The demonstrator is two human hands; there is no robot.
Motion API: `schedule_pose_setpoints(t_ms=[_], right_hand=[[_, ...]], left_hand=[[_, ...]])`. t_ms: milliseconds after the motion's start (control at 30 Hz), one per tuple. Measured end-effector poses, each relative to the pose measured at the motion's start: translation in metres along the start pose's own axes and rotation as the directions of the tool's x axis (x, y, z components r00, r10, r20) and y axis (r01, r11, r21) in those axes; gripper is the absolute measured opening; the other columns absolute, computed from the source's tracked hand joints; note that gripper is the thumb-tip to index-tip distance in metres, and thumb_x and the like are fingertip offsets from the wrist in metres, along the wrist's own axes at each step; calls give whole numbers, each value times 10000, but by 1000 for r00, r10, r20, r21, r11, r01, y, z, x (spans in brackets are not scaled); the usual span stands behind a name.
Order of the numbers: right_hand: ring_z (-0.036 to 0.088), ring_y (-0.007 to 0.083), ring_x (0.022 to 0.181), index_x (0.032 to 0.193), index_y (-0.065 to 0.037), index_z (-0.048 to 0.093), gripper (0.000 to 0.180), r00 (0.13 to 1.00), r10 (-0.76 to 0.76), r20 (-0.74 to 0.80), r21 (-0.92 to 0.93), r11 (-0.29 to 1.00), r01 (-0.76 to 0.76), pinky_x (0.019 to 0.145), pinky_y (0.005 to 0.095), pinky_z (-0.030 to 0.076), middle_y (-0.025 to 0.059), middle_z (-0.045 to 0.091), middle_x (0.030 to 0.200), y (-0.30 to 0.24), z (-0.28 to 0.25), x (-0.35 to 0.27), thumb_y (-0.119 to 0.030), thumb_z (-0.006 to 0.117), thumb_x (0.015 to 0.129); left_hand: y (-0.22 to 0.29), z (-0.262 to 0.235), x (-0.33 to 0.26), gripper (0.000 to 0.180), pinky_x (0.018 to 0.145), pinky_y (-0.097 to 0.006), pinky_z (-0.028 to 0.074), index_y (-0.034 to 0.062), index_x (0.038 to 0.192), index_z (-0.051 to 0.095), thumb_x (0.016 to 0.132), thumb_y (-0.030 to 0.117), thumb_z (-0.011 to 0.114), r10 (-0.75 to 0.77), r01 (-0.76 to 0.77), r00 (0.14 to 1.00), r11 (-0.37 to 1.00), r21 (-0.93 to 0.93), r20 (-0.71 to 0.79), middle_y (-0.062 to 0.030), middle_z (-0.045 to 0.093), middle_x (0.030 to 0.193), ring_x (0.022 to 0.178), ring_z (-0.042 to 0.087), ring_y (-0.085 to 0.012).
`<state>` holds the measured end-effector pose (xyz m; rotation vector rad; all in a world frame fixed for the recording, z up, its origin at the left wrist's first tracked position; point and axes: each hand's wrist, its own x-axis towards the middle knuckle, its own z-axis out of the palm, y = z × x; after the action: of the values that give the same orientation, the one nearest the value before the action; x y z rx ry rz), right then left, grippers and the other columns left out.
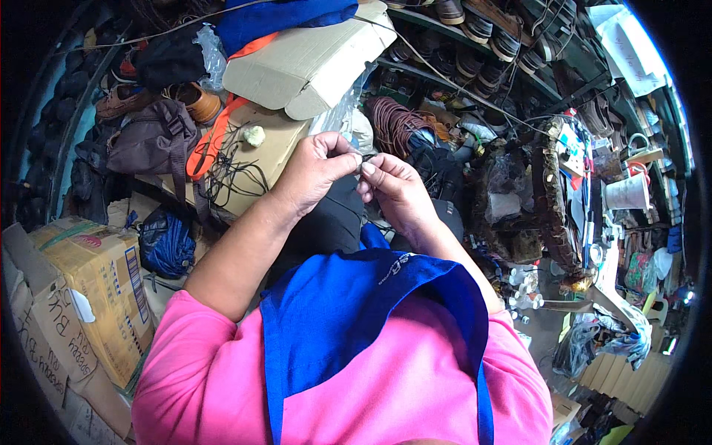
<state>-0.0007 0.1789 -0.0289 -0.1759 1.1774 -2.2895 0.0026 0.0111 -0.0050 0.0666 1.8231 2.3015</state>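
My left hand [315, 170] and my right hand [400, 191] meet in front of me, above my dark-trousered lap. Thumb and fingers of each are pinched together, almost touching at the tips. Something small and dark shows between them, too little of it to name. Left of my hands, a tangle of thin black cords [236, 176] lies on a cardboard-covered surface [278, 152]. A pale yellowish ball [254, 135] rests beside the cords. An orange strap [213, 141] runs down past them.
A flattened cardboard piece [304, 67] lies beyond the cords, a brown bag [152, 141] to their left. Boxes [104, 289] and a blue plastic bag [167, 241] stand lower left. A brown cord coil [397, 122], shoe shelves [482, 55] and a white spool [627, 194] are to the right.
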Motion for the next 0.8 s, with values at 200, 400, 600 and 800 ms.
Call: schedule_pose_setpoints(t_ms=[200,400,600,800], right_hand=[[555,109,682,911,-38,570,88,999,-33,-2,176,984,33,627,224,439,33,589,764,10,-2,0,-118,582,876],[549,105,684,930,-37,564,103,1000,-10,17,301,954,4,644,225,438,24,585,781,18,-4,3,-123,583,876],[542,101,677,915,-49,562,96,998,-15,56,356,934,-6,638,220,430,17,584,775,24,-7,5,-132,588,873],[535,107,657,895,-47,565,109,998,7,67,354,935,-31,633,226,429,23,588,774,15,-5,6,-150,592,872]], left_hand=[[-5,10,0,66,652,-220,453,38,762,545,811,5,575,40,-40,999,996,-78,-6,-22,592,730,672,556,-78],[-7,18,-3,69,510,-243,487,15,753,495,795,-20,538,78,-90,993,985,-146,-86,-40,558,669,542,563,-99],[-12,17,-3,78,528,-227,476,31,751,499,799,-5,548,63,-79,993,985,-155,-102,-30,559,673,569,563,-88],[-12,8,-2,28,668,-239,482,23,851,549,826,13,557,54,-65,995,987,-147,-80,-46,600,742,671,577,-105]])
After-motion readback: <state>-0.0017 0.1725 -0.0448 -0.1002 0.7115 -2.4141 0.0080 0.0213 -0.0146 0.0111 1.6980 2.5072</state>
